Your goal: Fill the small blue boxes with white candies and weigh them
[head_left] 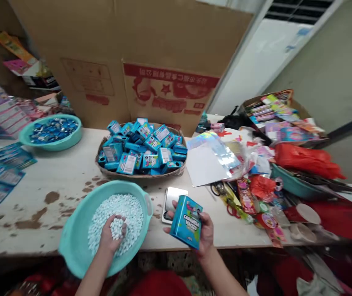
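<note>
My left hand [111, 235] is cupped palm up over a turquoise basin [72, 242], fingers curled round a handful of small white pellets [117, 228]. More white pellets [129, 209] lie loose in that basin. To the right, my right hand [206, 232] grips a blue printed box [186, 222], held tilted with its lettered face toward me. The fingertips show along the box's left side. Just behind it, a phone [176, 192] rests on the table [80, 164], partly hidden by the hand and box.
Behind the basin stands a tray [145, 177] heaped with blue boxes. A second turquoise basin [76, 137] with blue packets is at the left. Scissors [233, 209], a white sheet [205, 166] and mixed packaging spread rightward. A large cardboard carton [169, 33] blocks the back.
</note>
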A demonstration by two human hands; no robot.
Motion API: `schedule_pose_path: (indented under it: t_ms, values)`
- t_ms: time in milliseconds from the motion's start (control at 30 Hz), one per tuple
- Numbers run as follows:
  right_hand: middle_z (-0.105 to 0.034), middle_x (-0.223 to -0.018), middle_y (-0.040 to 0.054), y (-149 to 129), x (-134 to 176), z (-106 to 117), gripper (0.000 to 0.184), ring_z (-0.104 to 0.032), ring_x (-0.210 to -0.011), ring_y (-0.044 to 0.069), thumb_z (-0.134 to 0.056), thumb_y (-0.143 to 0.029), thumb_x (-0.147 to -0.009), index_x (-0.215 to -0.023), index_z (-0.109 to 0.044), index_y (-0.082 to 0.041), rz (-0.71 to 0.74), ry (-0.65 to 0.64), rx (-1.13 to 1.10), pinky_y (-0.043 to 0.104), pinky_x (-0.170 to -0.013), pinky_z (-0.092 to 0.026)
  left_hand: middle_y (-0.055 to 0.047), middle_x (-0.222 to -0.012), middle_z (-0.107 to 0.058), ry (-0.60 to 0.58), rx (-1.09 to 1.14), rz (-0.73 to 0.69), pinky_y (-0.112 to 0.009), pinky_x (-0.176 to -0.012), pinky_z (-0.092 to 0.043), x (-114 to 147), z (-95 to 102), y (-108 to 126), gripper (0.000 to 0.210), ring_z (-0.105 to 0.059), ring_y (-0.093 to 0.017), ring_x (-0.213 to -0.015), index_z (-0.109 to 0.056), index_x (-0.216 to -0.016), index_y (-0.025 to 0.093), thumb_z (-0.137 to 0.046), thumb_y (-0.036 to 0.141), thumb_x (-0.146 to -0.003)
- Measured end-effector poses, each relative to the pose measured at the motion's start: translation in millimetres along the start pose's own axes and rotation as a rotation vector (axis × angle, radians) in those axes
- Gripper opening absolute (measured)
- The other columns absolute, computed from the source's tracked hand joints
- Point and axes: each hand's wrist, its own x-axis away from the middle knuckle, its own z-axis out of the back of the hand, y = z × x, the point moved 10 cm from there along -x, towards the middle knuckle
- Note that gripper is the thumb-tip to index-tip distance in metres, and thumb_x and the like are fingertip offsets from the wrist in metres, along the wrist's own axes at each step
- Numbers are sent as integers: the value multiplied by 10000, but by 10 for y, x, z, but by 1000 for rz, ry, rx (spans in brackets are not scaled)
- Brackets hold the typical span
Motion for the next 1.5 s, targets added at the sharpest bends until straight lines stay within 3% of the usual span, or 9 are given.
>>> schedule_pose_path:
  t_ms: [100, 200, 333, 400, 500, 633, 833, 1067, 1500]
  values:
    - [-573, -1233, 101, 115, -15, -197, 647, -561, -1061, 311, -383, -722, -752, -1162, -561, -255, 24, -32, -32, 626, -892, -390, 11, -664, -614, -114, -27, 40, -231, -320, -387, -79, -134, 22, 70, -538, -128, -460, -522, -702, 265, -520, 295, -765]
    - [-586, -1195, 100, 369, 1, -306, 816, -574, -1022, 284, -267, -865, -700, -1192, -524, -267, 16, -35, -103, 552, -851, -448, -11, -805, -675, -97, -85, 66, -252, -365, -453, -95, -129, 32, 63, -616, -159, -544, -562, -805, 276, -539, 307, -755]
    - [-605, -1127, 150, 882, -15, -292, 848, -618, -845, 220, -294, -865, -703, -1041, -592, -146, -138, -35, -121, 373, -725, -497, 11, -558, -568, -98, -172, 123, -192, -305, -357, -82, -125, -6, 111, -504, -111, -384, -479, -694, 223, -588, 226, -715]
    - [-634, -1012, 128, 989, -63, -206, 791, -611, -749, 195, -377, -840, -701, -1002, -594, -142, -104, 7, -67, 356, -686, -496, 23, -534, -536, -138, -193, 125, -166, -304, -328, -43, -172, 20, 134, -475, -88, -371, -456, -694, 203, -589, 209, -712]
    - [-633, -927, 58, 910, -148, -98, 756, -608, -743, 203, -660, -736, -571, -1102, -531, -214, 93, 107, 162, 364, -691, -494, 30, -545, -517, -163, -201, 99, -162, -304, -310, 81, -260, 142, 140, -449, -74, -364, -457, -708, 187, -588, 236, -715]
    - [-612, -900, -2, 791, -282, -159, 853, -588, -778, 202, -854, -369, -396, -1139, -455, -240, 247, 239, 706, 344, -742, -480, 34, -582, -509, -235, -180, 14, -172, -309, -295, 406, -585, 400, 194, -446, -74, -384, -476, -727, 183, -624, 306, -698]
    - [-609, -903, -1, 952, -544, -419, 520, -577, -803, 203, -749, -306, -584, -1037, -508, -217, 326, 203, 1052, 341, -755, -465, 36, -605, -518, -326, -96, -180, -176, -350, -298, 820, -1065, 697, 214, -453, -74, -420, -470, -737, 192, -632, 324, -692]
    - [-583, -976, 27, 1076, -605, -716, 352, -545, -963, 237, -718, -219, -665, -984, -571, -230, 579, 116, 1296, 375, -852, -427, 31, -593, -518, -187, -213, -637, -243, -533, -448, 764, -927, 965, 258, -542, -115, -526, -463, -689, 188, -596, 405, -732]
    - [-628, -966, 32, 1134, -762, -867, 341, -573, -931, 245, -734, -218, -685, -984, -570, -219, 578, 99, 1498, 361, -800, -432, 35, -562, -554, -116, -262, -745, -264, -548, -442, 710, -846, 1137, 252, -547, -131, -504, -503, -745, 183, -655, 382, -720]
